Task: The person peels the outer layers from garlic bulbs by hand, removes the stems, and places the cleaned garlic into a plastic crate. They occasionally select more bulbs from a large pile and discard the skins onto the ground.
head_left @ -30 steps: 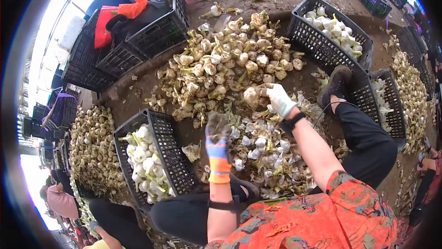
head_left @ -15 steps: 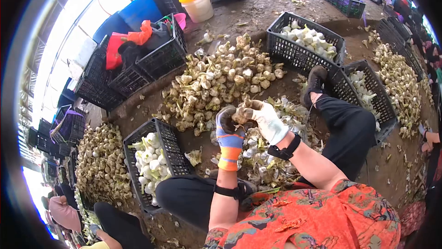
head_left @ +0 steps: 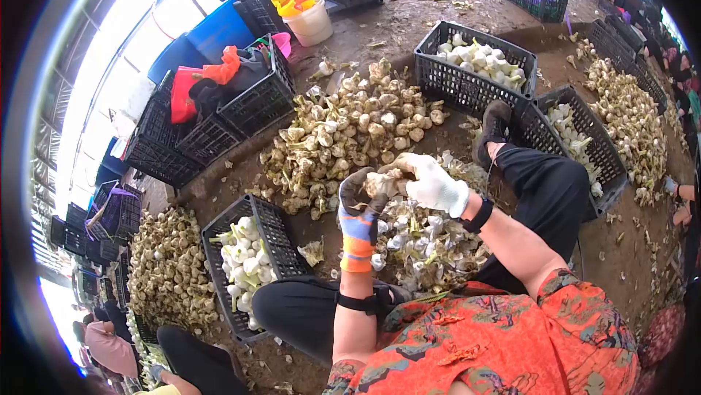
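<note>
My left hand (head_left: pixel 356 212), in a blue, orange and dark-palmed glove, is closed round a garlic bulb (head_left: pixel 381 183). My right hand (head_left: pixel 431 182), in a white glove with dark fingertips, pinches the same bulb from the other side. Below my hands lies a heap of loose white peelings (head_left: pixel 431 238). Beyond them rises a pile of unpeeled brownish garlic (head_left: pixel 350 132). Cleaned white bulbs fill part of a black crate (head_left: pixel 281 238) at the left.
Another black crate (head_left: pixel 467 92) with white bulbs stands ahead, and one (head_left: pixel 610 150) is at the right. Crates with clothing (head_left: pixel 255 88) and a white bucket (head_left: pixel 310 24) are at the back left. Co-workers (head_left: pixel 109 347) sit at the sides.
My right hand has turned and shifted slightly right, and more of the bulb's pale surface shows between my hands. The view has shifted a little.
</note>
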`<state>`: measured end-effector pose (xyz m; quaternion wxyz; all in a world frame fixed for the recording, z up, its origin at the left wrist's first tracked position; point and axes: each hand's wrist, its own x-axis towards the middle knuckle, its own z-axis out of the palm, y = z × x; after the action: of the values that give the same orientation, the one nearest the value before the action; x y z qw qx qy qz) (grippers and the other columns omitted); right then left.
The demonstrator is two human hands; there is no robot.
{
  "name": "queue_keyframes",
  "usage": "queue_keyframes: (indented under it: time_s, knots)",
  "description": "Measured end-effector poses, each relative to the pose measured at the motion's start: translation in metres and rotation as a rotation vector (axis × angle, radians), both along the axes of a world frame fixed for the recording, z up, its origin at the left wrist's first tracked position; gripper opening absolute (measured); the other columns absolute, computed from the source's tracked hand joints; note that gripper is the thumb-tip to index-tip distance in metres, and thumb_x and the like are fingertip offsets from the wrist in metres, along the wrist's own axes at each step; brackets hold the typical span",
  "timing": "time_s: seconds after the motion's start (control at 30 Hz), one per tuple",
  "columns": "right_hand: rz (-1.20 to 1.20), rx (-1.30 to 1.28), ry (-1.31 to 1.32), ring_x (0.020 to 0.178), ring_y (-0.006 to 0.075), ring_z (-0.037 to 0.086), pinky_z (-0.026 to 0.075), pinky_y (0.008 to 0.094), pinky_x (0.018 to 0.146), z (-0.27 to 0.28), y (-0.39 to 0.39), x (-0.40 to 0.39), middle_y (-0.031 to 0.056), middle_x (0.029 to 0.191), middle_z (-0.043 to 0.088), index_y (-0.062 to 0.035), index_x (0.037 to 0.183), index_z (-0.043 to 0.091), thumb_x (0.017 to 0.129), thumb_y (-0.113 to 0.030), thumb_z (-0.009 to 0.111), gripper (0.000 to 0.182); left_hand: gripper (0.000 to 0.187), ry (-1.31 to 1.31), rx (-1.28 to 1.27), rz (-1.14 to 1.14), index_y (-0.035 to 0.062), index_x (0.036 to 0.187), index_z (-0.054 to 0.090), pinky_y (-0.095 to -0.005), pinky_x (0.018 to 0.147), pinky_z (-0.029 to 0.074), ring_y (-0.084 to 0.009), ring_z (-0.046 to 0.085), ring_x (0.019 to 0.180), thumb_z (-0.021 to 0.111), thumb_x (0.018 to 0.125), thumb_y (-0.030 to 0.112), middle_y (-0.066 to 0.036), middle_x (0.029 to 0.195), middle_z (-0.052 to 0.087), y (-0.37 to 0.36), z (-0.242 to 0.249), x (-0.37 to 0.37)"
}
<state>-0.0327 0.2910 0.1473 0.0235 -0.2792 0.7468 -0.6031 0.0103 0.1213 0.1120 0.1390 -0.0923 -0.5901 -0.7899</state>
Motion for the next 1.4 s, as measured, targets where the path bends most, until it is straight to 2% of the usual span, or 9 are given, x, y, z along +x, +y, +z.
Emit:
queue_keyframes:
  time_s: [0.17,0.27,0.33,0.67,1.1,1.17,1.3,1.37,1.4]
  knots:
    - [0.059,0.181,0.257,0.09,0.0191,0.06,0.046,0.0285,0.08,0.014,0.013,-0.005,0.0149,0.093,0.062,0.0049,0.105,0.06,0.069,0.01,0.05,0.038,0.046,-0.218,0.346,-0.236,0.0011,0.13,0.043,-0.0257,0.062,0.051,-0.015,0.061,0.074,0.058,0.091,0.02,-0.011,0.106,0.063,0.001,0.004,0.006]
    - [0.155,-0.206,-0.163,0.088,0.011,0.059,0.046,0.0248,0.077,0.007,0.011,-0.003,0.0053,0.09,0.063,0.0034,0.101,0.06,0.075,0.011,0.052,0.028,0.051,-0.225,0.437,-0.358,-0.0011,0.134,0.039,-0.0241,0.054,0.049,-0.0156,0.063,0.07,0.053,0.095,0.028,-0.012,0.107,0.063,0.001,0.005,0.002]
    - [0.238,-0.383,-0.469,0.085,0.0088,0.058,0.046,0.024,0.077,0.014,0.013,-0.001,0.0004,0.089,0.064,0.0025,0.098,0.06,0.078,0.01,0.055,0.022,0.054,-0.229,0.372,-0.341,-0.001,0.135,0.037,-0.0287,0.063,0.053,-0.0198,0.063,0.083,0.052,0.094,0.03,-0.013,0.114,0.06,0.004,0.005,0.003]
    - [-0.165,-0.124,-0.009,0.077,0.011,0.061,0.048,0.0254,0.065,-0.018,-0.003,0.015,0.0075,0.086,0.065,0.0014,0.097,0.065,0.077,0.0,0.058,0.021,0.048,-0.268,0.144,-0.102,0.0001,0.123,0.048,-0.0288,0.074,0.054,-0.0164,0.062,0.089,0.069,0.079,0.004,-0.011,0.105,0.062,0.017,-0.003,0.005]
    - [-0.296,-1.297,-0.782,0.08,0.0243,0.065,0.055,0.0362,0.073,-0.146,0.071,-0.035,0.0141,0.09,0.067,0.004,0.102,0.063,0.082,0.004,0.053,0.022,0.053,-0.417,0.199,-0.262,0.0044,0.128,0.047,-0.0283,0.07,0.053,-0.0209,0.061,0.094,0.061,0.077,-0.001,-0.011,0.107,0.059,0.01,-0.009,0.009]
    - [-0.759,0.235,-0.53,0.085,0.0239,0.065,0.053,0.0334,0.078,-0.128,0.108,-0.033,0.0148,0.096,0.067,0.0034,0.11,0.059,0.079,0.0,0.055,0.031,0.056,-0.36,0.471,-0.282,0.0037,0.132,0.042,-0.0295,0.068,0.054,-0.0225,0.061,0.089,0.066,0.082,0.008,-0.011,0.109,0.058,-0.008,-0.018,0.004]
    - [-0.629,0.05,-0.224,0.101,0.0235,0.061,0.049,0.0341,0.087,-0.116,0.082,-0.011,0.0172,0.11,0.063,-0.0003,0.122,0.053,0.079,-0.008,0.06,0.044,0.048,-0.29,0.169,-0.138,0.0041,0.129,0.045,-0.0255,0.067,0.049,-0.0164,0.06,0.08,0.064,0.086,0.012,-0.009,0.101,0.061,0.007,-0.035,-0.021]
    - [-0.138,-0.724,-0.67,0.104,0.0247,0.059,0.047,0.0345,0.089,-0.08,0.058,0.004,0.0164,0.11,0.063,-0.0022,0.123,0.054,0.079,-0.008,0.06,0.045,0.052,-0.238,-0.076,-0.122,0.0039,0.126,0.045,-0.0277,0.069,0.054,-0.0148,0.061,0.085,0.068,0.079,0.0,-0.007,0.101,0.062,0.022,-0.057,-0.029]
    - [-0.161,-0.506,-0.502,0.102,0.0229,0.059,0.047,0.0332,0.087,-0.069,0.048,0.006,0.0144,0.108,0.064,-0.0024,0.123,0.055,0.079,-0.007,0.059,0.044,0.056,-0.235,-0.166,-0.084,0.0047,0.126,0.044,-0.029,0.072,0.054,-0.0155,0.061,0.088,0.07,0.077,-0.003,-0.008,0.104,0.061,0.031,-0.073,-0.03]
